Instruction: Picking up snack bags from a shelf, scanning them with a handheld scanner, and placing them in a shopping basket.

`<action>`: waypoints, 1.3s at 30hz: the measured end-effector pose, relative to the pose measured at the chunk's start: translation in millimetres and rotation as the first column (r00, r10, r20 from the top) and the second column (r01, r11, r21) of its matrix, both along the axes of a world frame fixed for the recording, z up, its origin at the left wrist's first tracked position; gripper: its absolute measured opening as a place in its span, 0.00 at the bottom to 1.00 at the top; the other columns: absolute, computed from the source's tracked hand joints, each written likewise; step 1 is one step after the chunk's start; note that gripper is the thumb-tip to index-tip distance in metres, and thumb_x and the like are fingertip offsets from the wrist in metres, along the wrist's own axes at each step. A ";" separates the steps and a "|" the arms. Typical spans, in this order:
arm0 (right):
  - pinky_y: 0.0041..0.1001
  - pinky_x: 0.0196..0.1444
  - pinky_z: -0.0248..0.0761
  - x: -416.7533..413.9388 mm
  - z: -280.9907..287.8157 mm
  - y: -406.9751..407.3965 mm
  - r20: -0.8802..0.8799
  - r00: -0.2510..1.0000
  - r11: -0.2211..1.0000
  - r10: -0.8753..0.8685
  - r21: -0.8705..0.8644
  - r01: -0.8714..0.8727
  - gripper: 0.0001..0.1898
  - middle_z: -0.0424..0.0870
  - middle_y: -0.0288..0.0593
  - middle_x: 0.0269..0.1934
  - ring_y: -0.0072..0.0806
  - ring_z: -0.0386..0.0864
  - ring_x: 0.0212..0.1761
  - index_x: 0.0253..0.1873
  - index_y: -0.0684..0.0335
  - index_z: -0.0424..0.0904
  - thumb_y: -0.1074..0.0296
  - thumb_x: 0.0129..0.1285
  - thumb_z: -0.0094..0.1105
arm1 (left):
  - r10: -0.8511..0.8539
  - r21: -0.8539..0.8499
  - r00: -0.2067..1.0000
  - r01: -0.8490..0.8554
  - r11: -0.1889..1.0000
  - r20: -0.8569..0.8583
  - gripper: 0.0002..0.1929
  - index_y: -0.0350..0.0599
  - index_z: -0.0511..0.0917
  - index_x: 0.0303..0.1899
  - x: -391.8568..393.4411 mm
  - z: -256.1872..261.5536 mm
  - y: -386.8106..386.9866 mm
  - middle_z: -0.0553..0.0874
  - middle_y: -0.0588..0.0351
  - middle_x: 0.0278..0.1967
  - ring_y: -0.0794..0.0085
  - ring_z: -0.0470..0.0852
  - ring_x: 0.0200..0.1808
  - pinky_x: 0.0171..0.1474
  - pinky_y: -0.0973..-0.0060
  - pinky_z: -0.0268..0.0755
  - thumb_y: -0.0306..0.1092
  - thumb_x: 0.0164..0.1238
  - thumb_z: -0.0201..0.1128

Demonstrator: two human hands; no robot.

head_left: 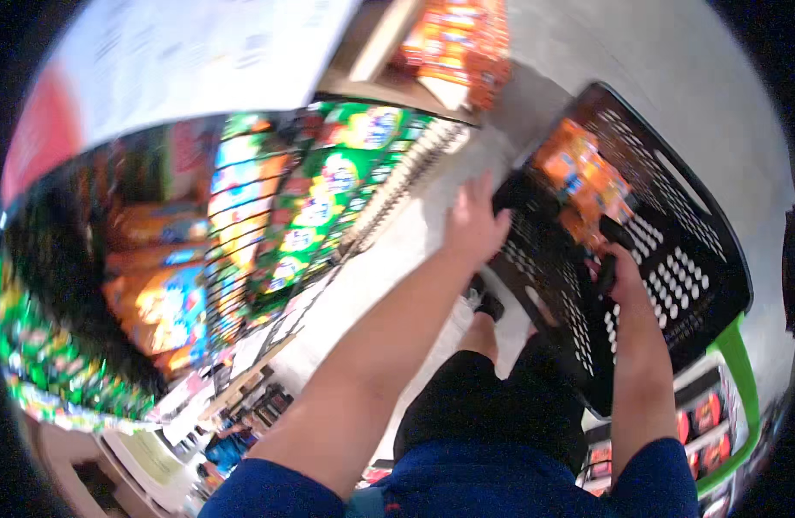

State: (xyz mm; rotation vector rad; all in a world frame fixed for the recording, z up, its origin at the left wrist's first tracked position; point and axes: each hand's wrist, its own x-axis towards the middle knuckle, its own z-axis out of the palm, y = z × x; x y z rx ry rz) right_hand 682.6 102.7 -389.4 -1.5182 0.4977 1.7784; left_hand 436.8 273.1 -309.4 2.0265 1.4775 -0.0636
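My left hand (476, 223) has its fingers spread and holds nothing. It is beside the near left rim of a black perforated plastic basket (679, 324); whether it touches the rim I cannot tell. Inside the basket lie several orange snack packs (582, 171), blurred by motion. My right hand (623, 270) reaches over the basket, its fingers closed around a black handle-like part (614, 233). Whether that part belongs to the basket is unclear.
On the left is a store rack with green snack bags (320, 210) and orange bags (158, 304) behind black wire. Orange packs (465, 48) stand on a wooden shelf at the top. A green plastic bar (747, 375) curves at the lower right. Pale floor (371, 285) runs between.
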 end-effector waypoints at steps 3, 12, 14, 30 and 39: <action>0.29 0.26 0.69 -5.1 30.1 12.2 -0.028 1.000 0.997 0.005 0.078 -0.003 0.11 0.77 0.37 0.34 0.32 0.78 0.33 0.41 0.57 0.74 0.62 0.54 0.54 | 0.022 0.123 0.963 -0.057 0.991 0.267 0.26 0.37 0.64 0.57 -11.8 52.8 2.9 0.69 0.39 0.54 0.48 0.69 0.56 0.59 0.62 0.63 0.36 0.58 0.59; 0.31 0.31 0.70 -61.5 126.7 38.9 -0.022 0.995 0.966 0.101 0.240 -0.093 0.15 0.80 0.41 0.41 0.33 0.77 0.34 0.43 0.60 0.75 0.57 0.56 0.52 | -0.626 0.685 0.728 0.306 0.661 0.279 0.15 0.32 0.75 0.44 -116.5 281.9 30.8 0.79 0.43 0.42 0.56 0.79 0.44 0.46 0.67 0.73 0.19 0.50 0.57; 0.32 0.32 0.71 -75.8 148.0 43.5 -0.029 0.980 0.946 0.195 0.268 -0.181 0.16 0.80 0.41 0.41 0.32 0.77 0.36 0.43 0.61 0.76 0.56 0.55 0.52 | -0.519 0.760 0.845 0.253 0.598 0.127 0.15 0.35 0.76 0.44 -128.2 295.3 57.8 0.80 0.46 0.41 0.55 0.79 0.43 0.47 0.65 0.72 0.20 0.50 0.56; 0.33 0.29 0.73 -135.7 171.2 36.7 -0.205 0.951 0.910 0.233 0.392 -0.139 0.14 0.78 0.50 0.42 0.36 0.78 0.36 0.43 0.64 0.73 0.64 0.52 0.54 | 0.084 0.060 0.988 -0.077 0.995 -0.126 0.12 0.46 0.71 0.46 -187.9 247.3 191.3 0.77 0.57 0.31 0.78 0.73 0.29 0.34 0.77 0.68 0.42 0.70 0.50; 0.34 0.29 0.73 -118.6 163.9 24.6 -0.183 0.960 0.917 0.212 0.376 -0.131 0.13 0.79 0.50 0.41 0.36 0.78 0.37 0.43 0.64 0.73 0.66 0.54 0.54 | 0.163 0.006 0.986 -0.164 0.987 0.046 0.20 0.44 0.70 0.53 -185.7 265.8 172.4 0.79 0.51 0.38 0.70 0.78 0.39 0.45 0.74 0.70 0.45 0.65 0.57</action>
